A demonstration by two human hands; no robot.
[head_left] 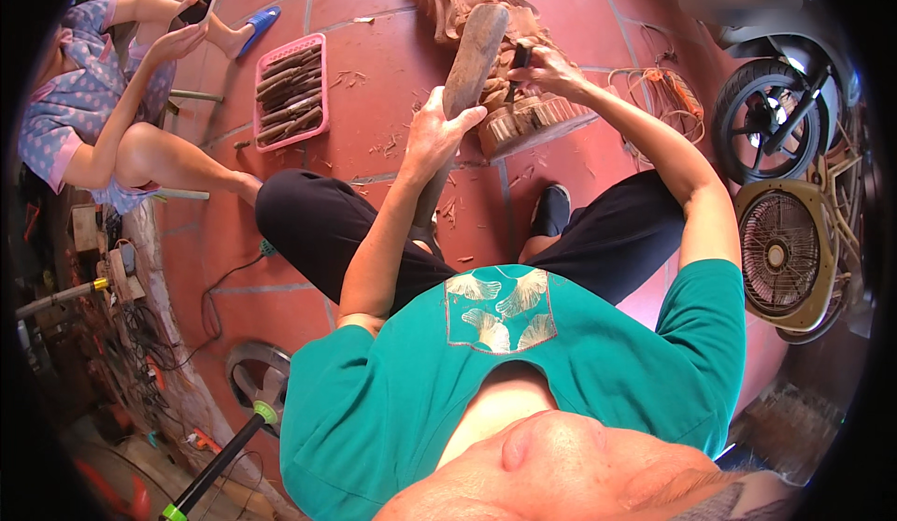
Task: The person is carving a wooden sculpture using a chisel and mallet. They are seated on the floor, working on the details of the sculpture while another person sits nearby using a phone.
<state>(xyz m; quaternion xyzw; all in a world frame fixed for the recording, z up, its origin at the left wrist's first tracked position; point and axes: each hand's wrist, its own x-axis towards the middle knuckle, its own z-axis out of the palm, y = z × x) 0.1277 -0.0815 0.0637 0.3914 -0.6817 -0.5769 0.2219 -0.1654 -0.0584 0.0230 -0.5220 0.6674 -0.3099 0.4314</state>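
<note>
My left hand (435, 138) is closed round a long wooden club-like mallet (478, 49), its thick end pointing away from me and its thinner end running down between my knees. My right hand (553, 74) grips a dark narrow carving tool (519, 57), held upright against a brown wooden carving (533, 128). The tool's tip is too small to make out. The carving lies on the floor in front of me, with its flat base toward me and carved folds at its far end. Part of it is hidden behind the mallet.
A pink basket (324, 91) of wooden-handled tools stands at the left, near a seated person (93, 119) holding a phone. Wood shavings (448, 211) litter the red tiles. To the right are an orange power strip (687, 96) with cords, a motorbike wheel (768, 121) and a fan (780, 252).
</note>
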